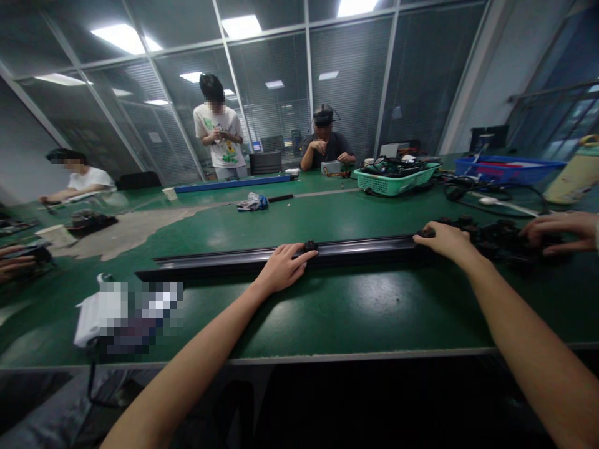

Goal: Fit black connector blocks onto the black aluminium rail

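Note:
A long black metal rail (365, 250) lies across the table in front of me, with a lengthwise groove along its top. My left hand (284, 267) rests over the rail's middle, fingers curled on its edge and thumb pointing right. Just beyond the fingertips a small black piece (311, 246) sits on the rail. At the rail's right end, my right hand (447, 242) has its fingers closed around another small dark piece (427, 233). Its exact kind is too dark to tell. Black parts (500, 240) are heaped right of this hand.
Another person's hand (561, 231) touches the black parts. Behind stand a green basket (397, 183) of cables, a blue basket (508, 168) and a yellow bottle (573, 171). Front left lie a white device (99, 315) and a blurred-out object (143, 324). Gloves (253, 201) lie farther back; several people are around.

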